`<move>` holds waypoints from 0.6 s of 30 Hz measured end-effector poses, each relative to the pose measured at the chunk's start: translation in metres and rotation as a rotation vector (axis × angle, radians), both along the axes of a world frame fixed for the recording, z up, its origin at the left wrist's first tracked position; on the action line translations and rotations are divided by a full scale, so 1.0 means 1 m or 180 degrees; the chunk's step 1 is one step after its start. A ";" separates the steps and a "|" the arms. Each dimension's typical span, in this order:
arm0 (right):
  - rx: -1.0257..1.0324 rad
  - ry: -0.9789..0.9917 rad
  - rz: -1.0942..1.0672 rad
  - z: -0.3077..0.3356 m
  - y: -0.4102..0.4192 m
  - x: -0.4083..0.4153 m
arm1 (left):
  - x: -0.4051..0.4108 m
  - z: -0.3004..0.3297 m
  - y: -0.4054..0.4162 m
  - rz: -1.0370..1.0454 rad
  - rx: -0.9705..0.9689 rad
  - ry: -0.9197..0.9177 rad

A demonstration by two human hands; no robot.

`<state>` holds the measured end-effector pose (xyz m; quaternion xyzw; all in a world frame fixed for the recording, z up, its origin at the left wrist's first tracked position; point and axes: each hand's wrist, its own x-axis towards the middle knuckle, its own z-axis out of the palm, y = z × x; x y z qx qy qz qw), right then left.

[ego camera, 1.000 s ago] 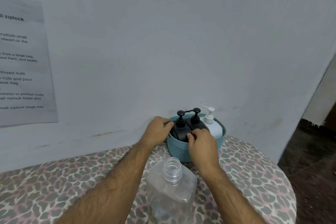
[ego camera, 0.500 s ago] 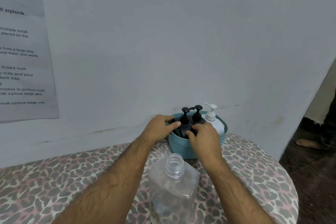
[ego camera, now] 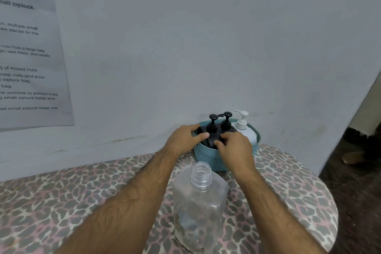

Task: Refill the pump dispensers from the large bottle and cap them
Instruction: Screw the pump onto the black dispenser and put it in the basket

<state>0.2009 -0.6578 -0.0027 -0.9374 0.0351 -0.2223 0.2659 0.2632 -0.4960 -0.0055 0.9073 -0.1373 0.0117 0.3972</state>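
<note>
A teal basket stands at the back of the table by the wall. It holds two black pump dispensers and a white pump dispenser. My left hand grips the left black dispenser from the left side, thumb across its front. My right hand curls its fingers on the same dispenser's front right. The large clear bottle stands uncapped in front of the basket, between my forearms.
The round table has a leopard-print cloth and drops off at the right. A printed sheet hangs on the wall at left. A person's foot shows on the dark floor at far right.
Both hands stay on the black dispensers in the basket, shifting their grip only slightly. The camera view has drifted a little.
</note>
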 end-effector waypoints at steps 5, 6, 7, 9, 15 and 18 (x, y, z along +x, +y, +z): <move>0.0491 -0.0304 0.0216 0.005 0.002 -0.015 | -0.023 0.012 0.000 0.0337 -0.0229 -0.0265; 0.0591 -0.0449 0.0211 0.007 0.002 -0.020 | -0.027 0.014 0.002 0.0390 -0.0270 -0.0267; 0.0691 -0.0562 0.0209 0.009 0.003 -0.025 | -0.032 0.016 0.005 0.0428 -0.0290 -0.0298; 0.0947 -0.0641 0.0253 0.013 0.005 -0.037 | -0.045 0.019 0.013 0.0484 -0.0335 -0.0320; 0.1916 -0.0471 0.0603 0.019 0.016 -0.075 | -0.095 0.017 0.036 0.0482 -0.0510 -0.0211; 0.2269 -0.0360 0.0764 0.019 0.019 -0.095 | -0.124 0.016 0.047 0.0517 -0.0692 -0.0145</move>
